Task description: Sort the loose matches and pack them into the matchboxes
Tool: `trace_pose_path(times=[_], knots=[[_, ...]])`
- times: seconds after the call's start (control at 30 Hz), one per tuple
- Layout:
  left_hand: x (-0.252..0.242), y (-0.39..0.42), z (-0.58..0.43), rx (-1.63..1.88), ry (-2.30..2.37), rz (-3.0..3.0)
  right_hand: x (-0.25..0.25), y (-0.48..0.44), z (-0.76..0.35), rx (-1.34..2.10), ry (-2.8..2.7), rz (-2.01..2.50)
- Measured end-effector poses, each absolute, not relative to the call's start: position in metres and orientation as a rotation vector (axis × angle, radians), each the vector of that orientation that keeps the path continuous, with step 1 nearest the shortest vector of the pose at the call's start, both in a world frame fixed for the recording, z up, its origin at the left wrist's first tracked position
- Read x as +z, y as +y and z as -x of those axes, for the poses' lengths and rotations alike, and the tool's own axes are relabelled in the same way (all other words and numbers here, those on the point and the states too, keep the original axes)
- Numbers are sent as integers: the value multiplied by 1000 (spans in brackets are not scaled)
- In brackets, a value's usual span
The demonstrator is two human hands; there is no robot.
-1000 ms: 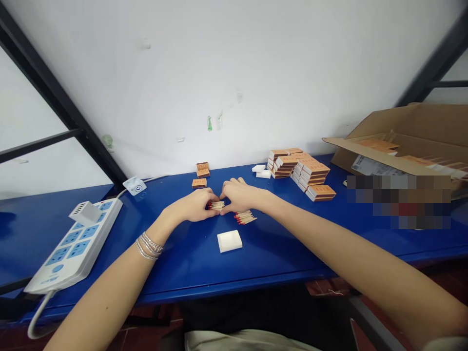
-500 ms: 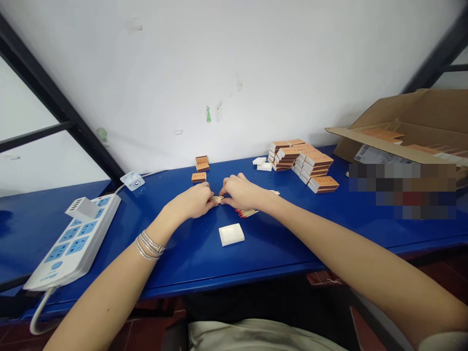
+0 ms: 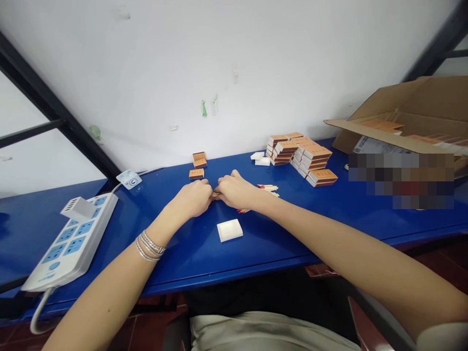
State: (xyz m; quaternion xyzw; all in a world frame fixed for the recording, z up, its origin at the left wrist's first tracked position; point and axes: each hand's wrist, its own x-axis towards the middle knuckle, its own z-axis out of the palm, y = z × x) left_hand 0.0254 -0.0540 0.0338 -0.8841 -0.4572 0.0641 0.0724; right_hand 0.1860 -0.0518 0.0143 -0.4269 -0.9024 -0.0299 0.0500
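The left forearm [image 3: 113, 280] and right forearm [image 3: 343, 246] slant inward from either side. The left hand [image 3: 193, 199] and right hand [image 3: 237, 190], backs uppermost, are curled into a pinch, almost meeting in the middle.

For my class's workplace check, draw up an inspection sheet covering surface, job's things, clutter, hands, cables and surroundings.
Surface: glossy blue tabletop.
Job's things: loose red-tipped wooden matches; shallow white rectangular tray; stacked orange-and-brown cardboard matchboxes.
Clutter: large open brown cardboard carton at right; white-and-blue plastic power strip at left.
Hands: left hand and right hand meet, fingertips closed on pale wooden sticks, mostly hidden.
Cables: white cable curving from the power strip's near end.
Surroundings: white wall; black metal frames on both sides.
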Motion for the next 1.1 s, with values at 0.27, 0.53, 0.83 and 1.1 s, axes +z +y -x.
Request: trace_pose_path(times=[0.27,0.53,0.83,1.1], knots=[[35,-58,-30,228,-1361,2638,12,-53,-185,-244,-2766,1266],[32,-55,-30,241,-1301,2665,8,-57,-186,-300,-2747,1312],[26,-60,-34,205,-1223,2670,9,-59,-186,-317,-2802,1313],[22,-56,-31,187,-1181,2706,9,-54,-192,-226,-2792,1319]])
